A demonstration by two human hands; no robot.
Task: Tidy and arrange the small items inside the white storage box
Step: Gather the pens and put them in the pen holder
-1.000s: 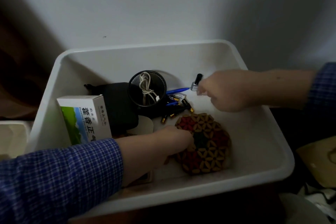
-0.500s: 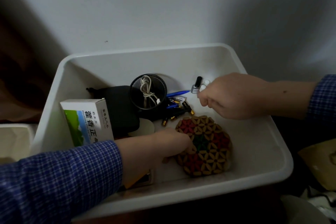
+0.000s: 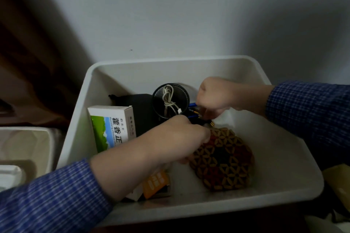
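The white storage box (image 3: 170,61) holds a black mesh cup (image 3: 158,100) with a coiled white cable (image 3: 169,98) inside. Just right of the cup lie blue pens (image 3: 192,104) and dark batteries (image 3: 211,124). My left hand (image 3: 176,138) reaches in from the lower left, its fingertips pinched on the batteries. My right hand (image 3: 216,96) comes from the right, its fingers curled down onto the blue pens beside the cup. A round woven coaster (image 3: 225,162) in red, green and tan lies flat at the front right.
A white and green carton (image 3: 111,126) stands at the left wall, with a black pouch (image 3: 140,119) behind it. An orange and white packet (image 3: 156,183) lies under my left forearm. Another pale bin (image 3: 24,143) sits to the left. A wall rises behind the box.
My right hand moved left from the box's right side to the pens by the cup. My left hand moved up off the coaster's edge to the batteries. The small silver and black item is out of sight.
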